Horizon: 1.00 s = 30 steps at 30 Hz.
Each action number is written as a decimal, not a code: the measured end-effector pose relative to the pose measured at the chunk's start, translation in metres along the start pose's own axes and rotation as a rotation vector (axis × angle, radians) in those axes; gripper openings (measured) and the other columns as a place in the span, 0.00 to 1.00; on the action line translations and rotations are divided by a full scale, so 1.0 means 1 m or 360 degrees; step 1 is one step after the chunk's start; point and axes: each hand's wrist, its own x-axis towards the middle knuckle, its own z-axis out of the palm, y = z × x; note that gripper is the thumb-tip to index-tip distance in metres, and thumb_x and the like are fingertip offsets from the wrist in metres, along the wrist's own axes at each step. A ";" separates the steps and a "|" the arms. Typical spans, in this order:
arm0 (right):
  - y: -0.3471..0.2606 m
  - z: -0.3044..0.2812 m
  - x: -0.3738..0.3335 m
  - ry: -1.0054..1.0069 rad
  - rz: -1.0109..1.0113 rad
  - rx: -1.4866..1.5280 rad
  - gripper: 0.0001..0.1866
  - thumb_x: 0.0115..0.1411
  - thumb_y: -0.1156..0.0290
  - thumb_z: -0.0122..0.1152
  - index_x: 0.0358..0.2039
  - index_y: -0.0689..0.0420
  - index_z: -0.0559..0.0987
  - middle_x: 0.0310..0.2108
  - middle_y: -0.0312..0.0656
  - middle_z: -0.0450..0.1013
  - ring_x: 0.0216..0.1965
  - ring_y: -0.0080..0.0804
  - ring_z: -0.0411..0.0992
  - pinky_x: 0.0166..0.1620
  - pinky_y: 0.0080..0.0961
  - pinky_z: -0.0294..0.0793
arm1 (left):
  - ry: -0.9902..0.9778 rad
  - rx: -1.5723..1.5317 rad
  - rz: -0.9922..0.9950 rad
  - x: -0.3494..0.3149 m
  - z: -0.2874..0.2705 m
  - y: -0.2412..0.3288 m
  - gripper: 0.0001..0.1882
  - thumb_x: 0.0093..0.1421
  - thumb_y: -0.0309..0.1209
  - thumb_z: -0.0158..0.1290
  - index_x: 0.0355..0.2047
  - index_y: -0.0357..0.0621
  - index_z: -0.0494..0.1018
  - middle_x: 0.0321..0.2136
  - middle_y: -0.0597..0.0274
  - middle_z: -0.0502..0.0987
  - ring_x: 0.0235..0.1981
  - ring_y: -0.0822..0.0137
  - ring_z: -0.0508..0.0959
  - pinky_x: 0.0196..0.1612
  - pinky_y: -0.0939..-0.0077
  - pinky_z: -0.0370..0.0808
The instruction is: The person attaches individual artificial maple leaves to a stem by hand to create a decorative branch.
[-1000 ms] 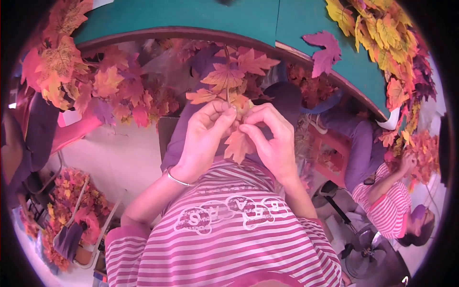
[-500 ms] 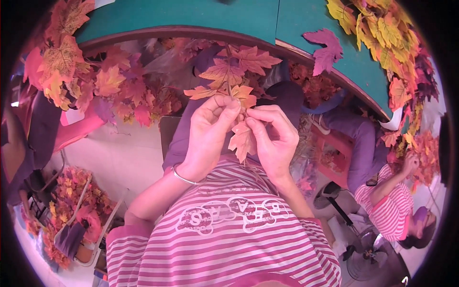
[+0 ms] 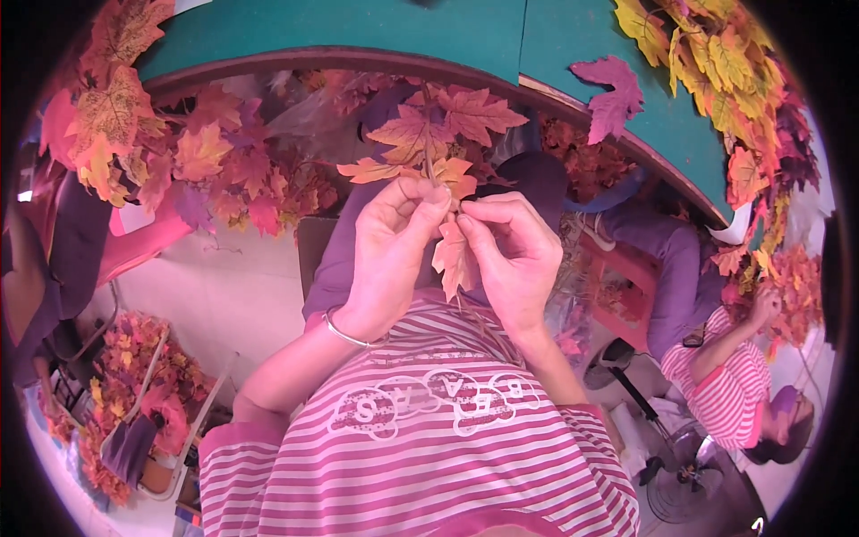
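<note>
Over my lap I hold a stem of artificial maple leaves (image 3: 413, 136), orange and red, its leafy part pointing away from me. My left hand (image 3: 394, 242) pinches the stem between thumb and fingers; a silver bangle circles that wrist. Close beside it, my right hand (image 3: 514, 251) is closed in a pinch at the base of a small orange leaf (image 3: 453, 258) that hangs down between the hands. The exact joint between stem and leaf is hidden by my fingertips.
Ahead is a green-topped table (image 3: 358, 31) with a purple leaf (image 3: 612, 94) at its edge and yellow leaves (image 3: 716, 54) heaped right. Leafy branches (image 3: 201, 152) hang at left. A co-worker in a striped shirt (image 3: 725, 376) sits at right, near a floor fan (image 3: 684, 483).
The small hanging leaf has turned slightly and shifted a little to the right. Both hands keep their pinch in nearly the same place.
</note>
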 end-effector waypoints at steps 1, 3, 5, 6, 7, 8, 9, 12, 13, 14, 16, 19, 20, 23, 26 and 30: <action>0.000 -0.001 -0.001 0.0001 0.0003 0.0001 0.08 0.56 0.86 0.68 0.37 0.65 0.83 0.34 0.42 0.78 0.34 0.25 0.76 0.36 0.19 0.74 | -0.0016 0.0012 0.0003 0.000 -0.001 -0.001 0.09 0.70 0.32 0.56 0.42 0.39 0.73 0.33 0.65 0.78 0.34 0.78 0.76 0.41 0.82 0.74; 0.000 -0.005 -0.001 -0.0102 -0.0068 -0.0142 0.08 0.59 0.90 0.63 0.38 0.69 0.81 0.39 0.42 0.76 0.38 0.23 0.77 0.41 0.17 0.79 | -0.0030 0.0026 0.0002 0.000 -0.001 -0.002 0.09 0.70 0.32 0.56 0.42 0.39 0.73 0.33 0.65 0.78 0.34 0.78 0.76 0.42 0.81 0.74; 0.001 -0.001 0.002 -0.0020 -0.0045 -0.0110 0.07 0.57 0.88 0.65 0.36 0.67 0.82 0.35 0.42 0.77 0.35 0.25 0.77 0.38 0.18 0.76 | 0.0034 -0.0066 -0.0018 0.003 0.003 -0.003 0.09 0.70 0.32 0.55 0.41 0.38 0.73 0.29 0.65 0.78 0.30 0.77 0.76 0.37 0.81 0.75; 0.000 0.000 0.000 0.0065 -0.0010 -0.0083 0.07 0.54 0.86 0.68 0.34 0.65 0.83 0.30 0.42 0.78 0.32 0.27 0.77 0.35 0.20 0.74 | 0.0039 -0.0066 -0.0042 0.001 0.004 -0.002 0.09 0.70 0.32 0.55 0.41 0.38 0.73 0.29 0.65 0.78 0.30 0.77 0.76 0.37 0.81 0.75; 0.000 -0.001 0.001 0.0071 -0.0026 -0.0121 0.07 0.54 0.86 0.68 0.34 0.65 0.83 0.29 0.42 0.77 0.31 0.27 0.77 0.34 0.20 0.74 | -0.0038 -0.0014 -0.0021 0.002 0.005 0.001 0.09 0.70 0.32 0.55 0.41 0.38 0.72 0.27 0.65 0.78 0.27 0.77 0.76 0.35 0.80 0.74; 0.001 -0.001 0.006 0.0077 -0.0040 -0.0159 0.06 0.53 0.86 0.68 0.33 0.66 0.83 0.28 0.42 0.77 0.30 0.27 0.77 0.34 0.20 0.74 | -0.0116 0.0037 -0.0002 0.004 0.006 0.003 0.09 0.71 0.31 0.54 0.41 0.37 0.72 0.24 0.65 0.77 0.24 0.77 0.75 0.32 0.80 0.74; 0.003 -0.001 0.007 0.0084 -0.0058 -0.0144 0.06 0.53 0.85 0.68 0.32 0.65 0.82 0.28 0.43 0.76 0.29 0.28 0.77 0.33 0.20 0.74 | -0.0018 0.0156 0.0076 0.004 0.008 0.001 0.09 0.71 0.31 0.53 0.39 0.36 0.72 0.20 0.65 0.75 0.20 0.77 0.73 0.28 0.80 0.73; 0.000 -0.004 0.015 0.0035 -0.0077 -0.0092 0.05 0.55 0.85 0.68 0.33 0.65 0.83 0.28 0.41 0.76 0.28 0.25 0.76 0.32 0.20 0.74 | 0.0035 0.0106 0.0115 0.009 0.012 0.001 0.08 0.70 0.30 0.55 0.42 0.36 0.73 0.29 0.63 0.79 0.28 0.77 0.77 0.34 0.81 0.75; 0.002 -0.005 0.017 0.0037 -0.0075 -0.0100 0.05 0.55 0.85 0.68 0.33 0.65 0.83 0.28 0.41 0.76 0.28 0.25 0.76 0.32 0.20 0.74 | -0.0026 0.0112 0.0126 0.012 0.008 -0.003 0.09 0.69 0.29 0.56 0.44 0.36 0.73 0.33 0.62 0.79 0.32 0.76 0.78 0.37 0.81 0.75; 0.004 -0.007 0.018 0.0019 -0.0081 -0.0112 0.05 0.55 0.85 0.68 0.33 0.65 0.83 0.28 0.41 0.76 0.28 0.24 0.76 0.32 0.20 0.73 | -0.0028 0.0107 0.0125 0.013 0.009 -0.005 0.09 0.69 0.29 0.56 0.44 0.36 0.73 0.33 0.62 0.79 0.32 0.76 0.78 0.37 0.81 0.75; 0.007 -0.007 0.019 0.0005 -0.0094 -0.0114 0.05 0.56 0.85 0.67 0.34 0.65 0.83 0.29 0.40 0.77 0.28 0.24 0.76 0.31 0.20 0.73 | -0.0017 -0.0033 0.0037 0.015 0.008 -0.005 0.08 0.70 0.29 0.55 0.43 0.36 0.73 0.34 0.61 0.79 0.33 0.75 0.78 0.38 0.80 0.76; 0.010 -0.007 0.019 0.0019 -0.0079 0.0031 0.05 0.56 0.85 0.67 0.34 0.65 0.83 0.29 0.40 0.76 0.29 0.23 0.76 0.31 0.19 0.73 | -0.0035 -0.0065 0.0016 0.017 0.007 -0.006 0.08 0.70 0.29 0.55 0.43 0.36 0.73 0.36 0.60 0.79 0.33 0.74 0.79 0.39 0.79 0.76; 0.008 -0.007 0.017 0.0044 -0.0087 0.0005 0.05 0.56 0.85 0.67 0.34 0.65 0.83 0.29 0.40 0.76 0.29 0.22 0.76 0.31 0.19 0.73 | -0.0062 -0.0057 0.0021 0.016 0.007 -0.005 0.08 0.70 0.29 0.54 0.44 0.36 0.73 0.36 0.60 0.79 0.34 0.74 0.79 0.39 0.79 0.76; 0.008 -0.009 0.017 0.0086 -0.0071 -0.0064 0.05 0.56 0.85 0.67 0.34 0.65 0.82 0.29 0.39 0.76 0.29 0.21 0.75 0.31 0.18 0.73 | -0.0058 0.0046 0.0065 0.013 0.021 0.000 0.07 0.71 0.28 0.52 0.40 0.35 0.70 0.21 0.60 0.75 0.18 0.72 0.74 0.24 0.77 0.74; 0.003 -0.011 0.013 0.0095 -0.0035 -0.0009 0.05 0.57 0.85 0.67 0.34 0.65 0.82 0.30 0.39 0.76 0.29 0.21 0.75 0.31 0.18 0.73 | -0.0157 -0.0042 0.0074 0.010 0.023 0.000 0.07 0.71 0.29 0.53 0.40 0.35 0.71 0.23 0.61 0.76 0.20 0.74 0.75 0.27 0.79 0.75; 0.007 -0.012 0.014 0.0066 -0.0011 0.0217 0.06 0.56 0.85 0.68 0.35 0.65 0.83 0.30 0.39 0.76 0.31 0.21 0.75 0.32 0.17 0.72 | -0.0073 -0.0144 0.0008 0.014 0.015 -0.004 0.07 0.70 0.30 0.55 0.43 0.39 0.74 0.35 0.63 0.79 0.34 0.76 0.78 0.40 0.80 0.76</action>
